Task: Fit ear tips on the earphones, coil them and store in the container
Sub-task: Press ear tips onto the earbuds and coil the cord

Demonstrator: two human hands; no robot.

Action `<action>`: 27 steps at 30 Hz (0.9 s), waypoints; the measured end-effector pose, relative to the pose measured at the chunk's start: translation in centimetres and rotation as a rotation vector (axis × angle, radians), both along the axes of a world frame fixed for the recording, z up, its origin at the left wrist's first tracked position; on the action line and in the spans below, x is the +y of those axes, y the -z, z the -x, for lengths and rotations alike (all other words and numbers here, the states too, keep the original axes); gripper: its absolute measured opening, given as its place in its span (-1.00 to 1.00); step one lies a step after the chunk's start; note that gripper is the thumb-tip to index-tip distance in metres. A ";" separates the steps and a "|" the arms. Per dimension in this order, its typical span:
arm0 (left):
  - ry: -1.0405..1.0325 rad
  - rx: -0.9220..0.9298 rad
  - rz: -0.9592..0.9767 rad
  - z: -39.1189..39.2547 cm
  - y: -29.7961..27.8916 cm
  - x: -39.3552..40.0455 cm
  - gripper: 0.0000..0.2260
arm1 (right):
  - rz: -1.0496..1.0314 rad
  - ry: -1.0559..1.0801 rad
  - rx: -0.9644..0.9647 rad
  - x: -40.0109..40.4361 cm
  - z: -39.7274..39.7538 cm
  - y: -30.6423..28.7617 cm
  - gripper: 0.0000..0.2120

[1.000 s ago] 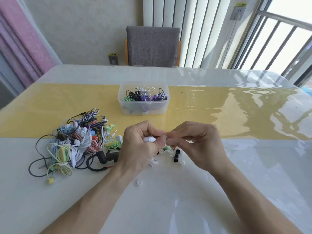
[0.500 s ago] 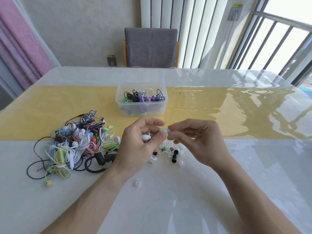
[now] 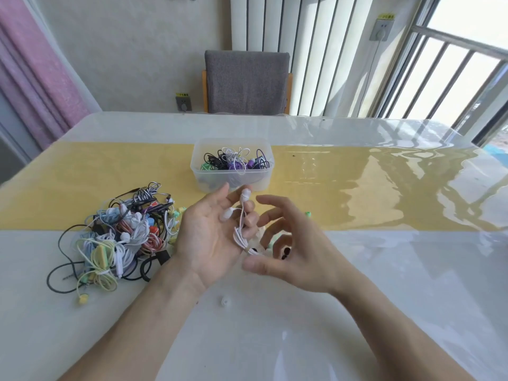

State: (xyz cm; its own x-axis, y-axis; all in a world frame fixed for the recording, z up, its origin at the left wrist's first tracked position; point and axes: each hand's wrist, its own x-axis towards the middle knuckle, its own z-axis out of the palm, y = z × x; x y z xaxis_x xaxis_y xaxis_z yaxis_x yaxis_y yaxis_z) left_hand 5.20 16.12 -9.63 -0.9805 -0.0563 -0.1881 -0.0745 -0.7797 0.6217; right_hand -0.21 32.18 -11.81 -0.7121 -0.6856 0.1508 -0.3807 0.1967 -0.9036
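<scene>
Between the two hands, above the counter's [image 3: 357,312] near edge, a white earphone set [image 3: 242,221] is held up. The left hand [image 3: 211,237] is turned palm up; its curled fingers [image 3: 248,215] grasp the thin cable, with both buds standing above them and the rest of the cable hanging down in a bunch. The right hand [image 3: 297,251] sits just beside it with fingers and thumb spread loosely round the hanging cable; its grip is released, and whether the thumb touches the cable I cannot tell. Under the hands lie loose ear tips [image 3: 284,253], partly hidden, and one clear tip [image 3: 225,301] rests nearer the person. Left of the hands sits a tangled pile [image 3: 121,237] of earphones. Beyond the hands, on the yellow strip [image 3: 371,193], stands the clear container [image 3: 232,167] with coiled sets inside. A grey chair [image 3: 246,81] stands past the far edge.
</scene>
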 end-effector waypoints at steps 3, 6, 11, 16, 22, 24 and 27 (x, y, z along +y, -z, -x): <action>-0.009 -0.030 -0.076 0.0 0.2 -0.6 -0.67 | 0.016 0.053 0.012 -1.2 -1.1 0.2 -0.25; -0.079 -0.061 -0.128 0.1 0.4 -0.7 -0.68 | 0.033 0.089 -0.028 -1.4 -1.1 0.2 -0.43; -0.193 -0.081 0.073 0.6 0.8 -0.2 -0.82 | 0.099 0.230 -0.068 -1.5 -0.4 0.1 -0.77; -0.091 -0.089 0.379 0.6 1.4 -0.1 -0.86 | 0.217 0.362 -0.086 -2.1 1.9 -1.2 -0.95; -0.160 -0.149 0.414 0.9 0.8 -0.5 -0.67 | 0.298 0.363 -0.101 -4.9 6.4 -4.8 -0.94; -0.233 -0.209 0.760 0.9 0.7 -1.3 -0.77 | 0.247 0.379 -0.047 -6.1 8.3 -5.9 -0.91; -0.193 -0.193 1.323 0.3 -0.4 -3.1 -0.95 | 0.095 0.469 0.125 -7.7 11.3 -6.9 -0.90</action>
State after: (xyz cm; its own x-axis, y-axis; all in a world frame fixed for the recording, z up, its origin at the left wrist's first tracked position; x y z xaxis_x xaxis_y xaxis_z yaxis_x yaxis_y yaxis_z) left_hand 4.90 13.00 -9.27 -0.9007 -0.4341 -0.0186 -0.2032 0.3831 0.9011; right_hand -11.47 24.45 -4.95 -0.9131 -0.2749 0.3012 -0.3777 0.2915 -0.8788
